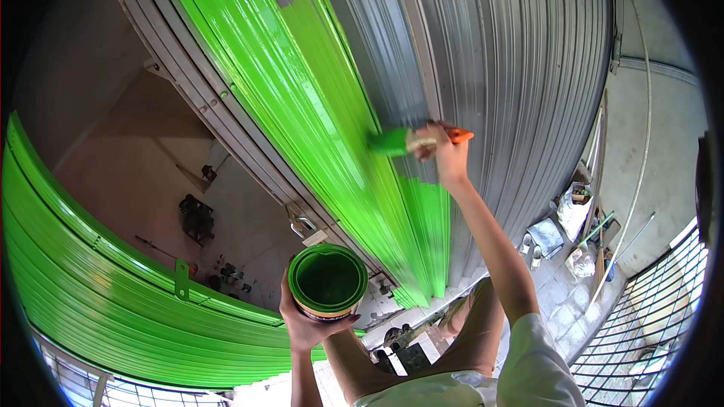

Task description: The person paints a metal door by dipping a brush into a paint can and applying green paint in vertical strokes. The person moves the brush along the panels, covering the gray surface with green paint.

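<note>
I am gripping the paintbrush point(411, 140) in my right hand point(445, 152), pressing it on the grey shutter point(483, 45) (green band at ten o'clock). My left hand point(305, 324) is cupping the paint can point(328, 281) at seven o'clock.

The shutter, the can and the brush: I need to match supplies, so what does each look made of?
The shutter looks like ribbed grey metal, part coated in glossy wet green paint. The can in the left hand seems metal, with a thin rolled rim. The brush in the right hand has an orange handle, probably plastic.
</note>
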### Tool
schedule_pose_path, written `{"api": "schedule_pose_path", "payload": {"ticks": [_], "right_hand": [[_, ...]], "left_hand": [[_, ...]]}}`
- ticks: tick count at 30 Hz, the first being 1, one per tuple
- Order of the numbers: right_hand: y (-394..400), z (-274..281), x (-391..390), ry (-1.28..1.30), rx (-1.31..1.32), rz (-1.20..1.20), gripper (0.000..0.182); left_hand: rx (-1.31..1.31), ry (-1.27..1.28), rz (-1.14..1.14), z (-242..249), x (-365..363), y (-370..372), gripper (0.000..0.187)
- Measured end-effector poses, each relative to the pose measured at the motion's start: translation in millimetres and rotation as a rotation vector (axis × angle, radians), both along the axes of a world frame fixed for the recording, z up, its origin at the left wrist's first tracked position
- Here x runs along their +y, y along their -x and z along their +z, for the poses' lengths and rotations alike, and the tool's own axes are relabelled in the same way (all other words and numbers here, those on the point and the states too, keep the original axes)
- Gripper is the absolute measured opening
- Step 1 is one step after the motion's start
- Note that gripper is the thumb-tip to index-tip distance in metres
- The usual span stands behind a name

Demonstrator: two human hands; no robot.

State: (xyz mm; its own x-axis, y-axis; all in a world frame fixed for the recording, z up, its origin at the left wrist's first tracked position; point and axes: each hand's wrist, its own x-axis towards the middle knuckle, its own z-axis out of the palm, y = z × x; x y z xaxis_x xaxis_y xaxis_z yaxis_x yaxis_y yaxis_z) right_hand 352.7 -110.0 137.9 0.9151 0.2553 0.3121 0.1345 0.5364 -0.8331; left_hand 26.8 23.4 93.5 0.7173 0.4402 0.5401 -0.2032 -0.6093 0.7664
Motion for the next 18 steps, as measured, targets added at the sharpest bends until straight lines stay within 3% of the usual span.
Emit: {"api": "schedule_pose_path", "payload": {"ticks": [2, 9, 12, 15, 18], "right_hand": [[-4.3, -9.8, -5.5, 0.175, 0.041, -0.028, 0.022], [-24.2, 144.5, 25.8, -0.070, -0.359, -0.125, 0.020], [-14.2, 180.1, 24.5, -0.420, -0.375, -0.093, 0.020], [-16.4, 141.6, 26.9, -0.402, -0.298, -0.118, 0.022], [-21.5, 52.1, 26.5, -0.312, -0.104, -0.043, 0.024]], "left_hand": [[0.003, -0.001, 0.001, -0.6, 1.1, -0.1, 0.115], [-0.012, 0.004, -0.008, 2.0, -1.8, 1.9, 0.116], [-0.013, 0.024, -0.007, 1.3, -1.5, 5.8, 0.117], [-0.008, 0.021, 0.006, -0.1, -0.5, 9.4, 0.117], [0.002, 0.021, 0.017, -2.2, 1.7, 13.9, 0.117]]}}
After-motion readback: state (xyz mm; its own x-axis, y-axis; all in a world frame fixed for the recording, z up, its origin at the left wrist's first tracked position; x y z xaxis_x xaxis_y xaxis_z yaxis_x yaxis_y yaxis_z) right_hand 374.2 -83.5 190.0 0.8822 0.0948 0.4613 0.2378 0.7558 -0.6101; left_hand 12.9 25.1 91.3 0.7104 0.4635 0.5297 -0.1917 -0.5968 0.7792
